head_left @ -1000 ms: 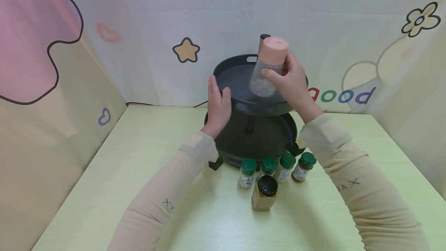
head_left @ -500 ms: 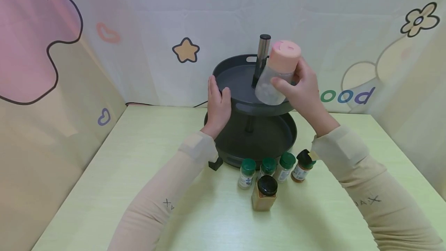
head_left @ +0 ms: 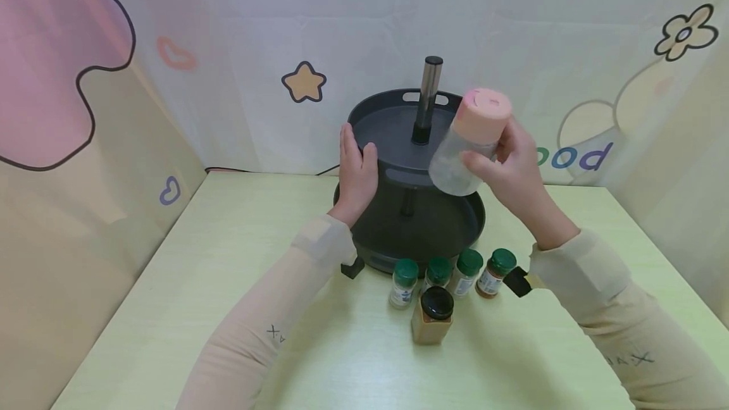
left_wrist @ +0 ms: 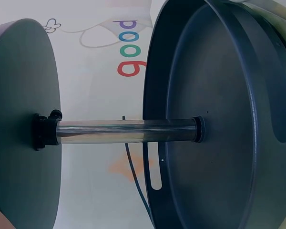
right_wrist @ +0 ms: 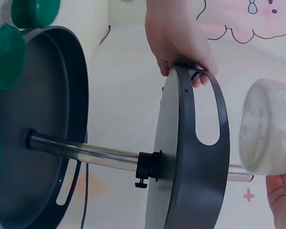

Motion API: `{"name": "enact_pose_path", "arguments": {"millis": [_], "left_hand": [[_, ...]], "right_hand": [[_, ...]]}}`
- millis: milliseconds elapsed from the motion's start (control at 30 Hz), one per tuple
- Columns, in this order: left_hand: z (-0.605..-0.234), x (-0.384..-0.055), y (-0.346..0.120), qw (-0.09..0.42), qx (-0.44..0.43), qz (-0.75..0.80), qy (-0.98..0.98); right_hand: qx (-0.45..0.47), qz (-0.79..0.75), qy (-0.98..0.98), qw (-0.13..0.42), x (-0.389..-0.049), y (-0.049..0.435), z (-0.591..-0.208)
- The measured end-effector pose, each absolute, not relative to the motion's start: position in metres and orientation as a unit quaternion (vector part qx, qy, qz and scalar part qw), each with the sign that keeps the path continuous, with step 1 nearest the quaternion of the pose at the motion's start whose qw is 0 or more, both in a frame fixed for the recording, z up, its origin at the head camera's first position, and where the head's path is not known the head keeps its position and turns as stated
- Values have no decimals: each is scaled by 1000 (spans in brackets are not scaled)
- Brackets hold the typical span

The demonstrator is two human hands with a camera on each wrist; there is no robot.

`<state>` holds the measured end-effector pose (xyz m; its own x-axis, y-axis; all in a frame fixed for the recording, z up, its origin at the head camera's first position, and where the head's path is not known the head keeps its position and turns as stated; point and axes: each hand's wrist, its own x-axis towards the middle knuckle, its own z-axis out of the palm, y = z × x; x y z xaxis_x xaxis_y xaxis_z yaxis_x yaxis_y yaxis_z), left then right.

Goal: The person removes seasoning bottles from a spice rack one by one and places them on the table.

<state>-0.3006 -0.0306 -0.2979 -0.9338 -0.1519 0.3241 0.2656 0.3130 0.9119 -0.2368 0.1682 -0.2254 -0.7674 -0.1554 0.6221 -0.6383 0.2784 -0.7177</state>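
Note:
My right hand grips a translucent bottle with a pink cap. The bottle is tilted and overlaps the right front rim of the rack's upper tray; in the right wrist view it hangs just above that tray. Along the left side of the upper tray rests my left hand, its fingers straight and upright, the thumb over the front rim. The dark two-tier rack has a metal pole through its middle and a wider lower tray. No jars show on either tier.
In front of the rack stand several small jars with green lids, close together. A square jar with a black lid is nearest to me. A printed cloth hangs behind the table, with a dark cable running by it.
My right hand has carried the bottle right and down, from over the middle of the upper tray to its right front rim, uncovering the pole. The left hand has stayed put.

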Motion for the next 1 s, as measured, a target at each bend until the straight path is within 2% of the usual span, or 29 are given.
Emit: {"name": "enact_pose_path", "arguments": {"millis": [1000], "left_hand": [[-298, -301, -31, 176, -38, -587, -789]], "right_hand": [[225, 432, -862, 138, -189, 199, -263]]}}
